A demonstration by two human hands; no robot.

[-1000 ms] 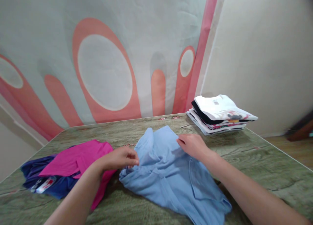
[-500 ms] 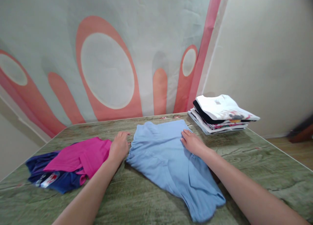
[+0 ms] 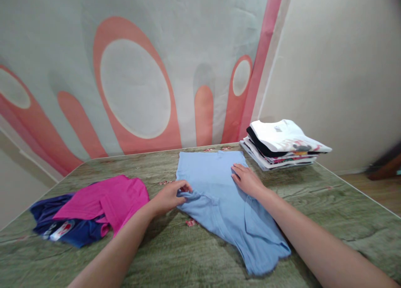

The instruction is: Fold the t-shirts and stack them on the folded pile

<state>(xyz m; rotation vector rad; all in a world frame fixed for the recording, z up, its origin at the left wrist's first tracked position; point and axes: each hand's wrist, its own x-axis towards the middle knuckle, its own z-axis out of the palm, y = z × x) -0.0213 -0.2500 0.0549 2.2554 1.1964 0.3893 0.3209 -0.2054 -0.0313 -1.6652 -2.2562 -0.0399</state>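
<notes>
Pinching the nine o'clock edge of a light blue garment, centred on the desk, between the fingers of the left hand. Resting the right hand at one o'clock on the garment, fingers close together, with folded clothes stacked at two o'clock.

One head-worn camera looks forward and down, close over the table, toward the backdrop
</notes>
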